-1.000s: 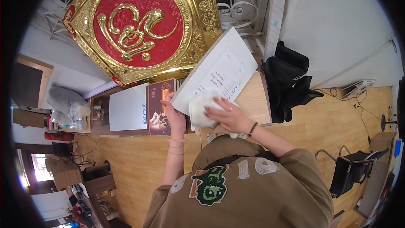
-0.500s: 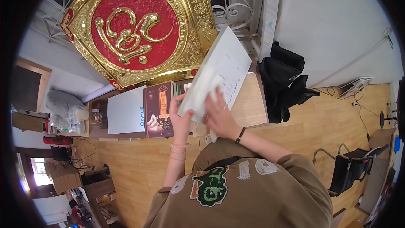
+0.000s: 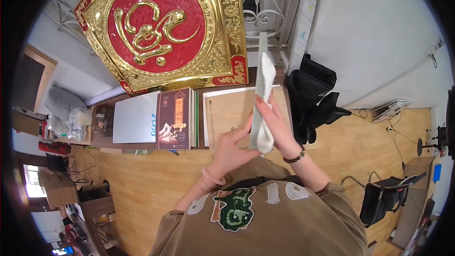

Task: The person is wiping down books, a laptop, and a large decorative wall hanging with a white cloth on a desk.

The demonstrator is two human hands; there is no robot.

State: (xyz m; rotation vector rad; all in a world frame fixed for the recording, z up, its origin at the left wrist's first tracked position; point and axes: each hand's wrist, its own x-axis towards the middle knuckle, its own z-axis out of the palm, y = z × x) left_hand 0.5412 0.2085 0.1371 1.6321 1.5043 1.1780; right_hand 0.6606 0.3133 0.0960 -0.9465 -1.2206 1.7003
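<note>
A thin whitish panel [image 3: 257, 130] stands nearly edge-on over the table. My left hand [image 3: 228, 149] grips it near its lower end, fingers on the left face and thumb at the bottom. A white cloth [image 3: 267, 76] lies along the panel's right face. My right hand [image 3: 280, 130] is closed around the cloth, pressing it to that face. To the left of the hands lie a dark red book [image 3: 173, 121], with several book edges beside it, and a pale grey panel [image 3: 134, 118] bearing blue handwriting.
A large gold-framed red plaque [image 3: 154, 28] leans behind the table. A light wood-coloured sheet [image 3: 225, 109] lies on the table under my hands. A black bag [image 3: 310, 97] sits at the table's right end. A black chair [image 3: 386, 194] stands at right, and plastic bags [image 3: 76, 123] lie far left.
The panel has turned from showing its marked face to nearly edge-on. My right hand and the cloth have moved right and up; my left hand has moved right, still on the panel's lower end.
</note>
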